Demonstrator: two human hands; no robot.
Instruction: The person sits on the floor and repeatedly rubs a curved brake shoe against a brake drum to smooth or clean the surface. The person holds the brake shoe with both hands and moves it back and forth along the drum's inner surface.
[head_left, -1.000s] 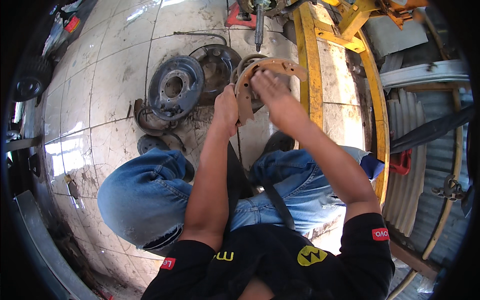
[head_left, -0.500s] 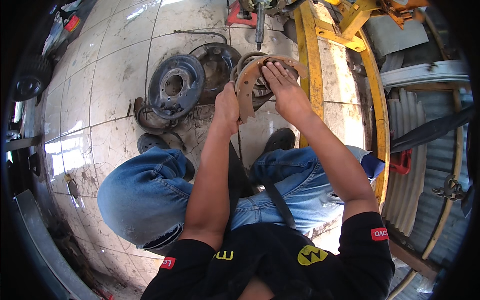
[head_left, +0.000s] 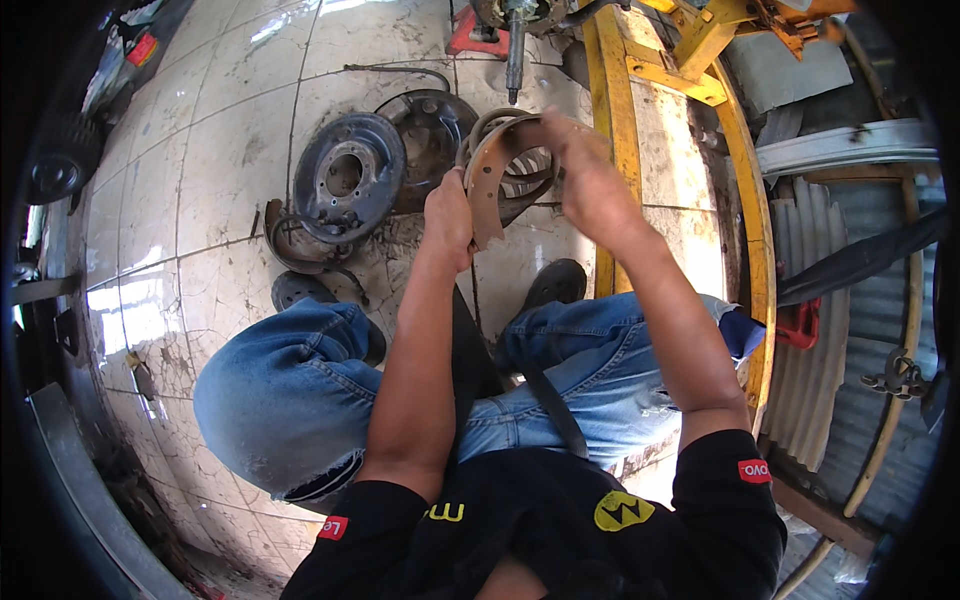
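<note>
A curved brown brake shoe (head_left: 487, 190), with holes along its face, stands tilted in front of my feet. My left hand (head_left: 450, 218) is closed round its left edge near the lower end. My right hand (head_left: 598, 190) is at the shoe's upper right side, its fingers smeared by motion, so I cannot tell whether they hold anything. Further curved brake parts (head_left: 530, 185) show through the shoe's arc, partly hidden. To the left, a black round backing plate (head_left: 382, 150) leans over a second dark plate (head_left: 440, 112).
Another curved brake shoe (head_left: 284, 240) lies left of the plates. A metal shaft (head_left: 515, 60) points toward me at the far side, with a red stand (head_left: 474, 38) beside it. A yellow steel frame (head_left: 619, 120) runs along the right. A tyre (head_left: 58, 170) is at far left.
My right hand has lifted from lying flat over the brake shoe's upper part and shifted to its right side, uncovering the inside of the arc. The left hand keeps its grip.
</note>
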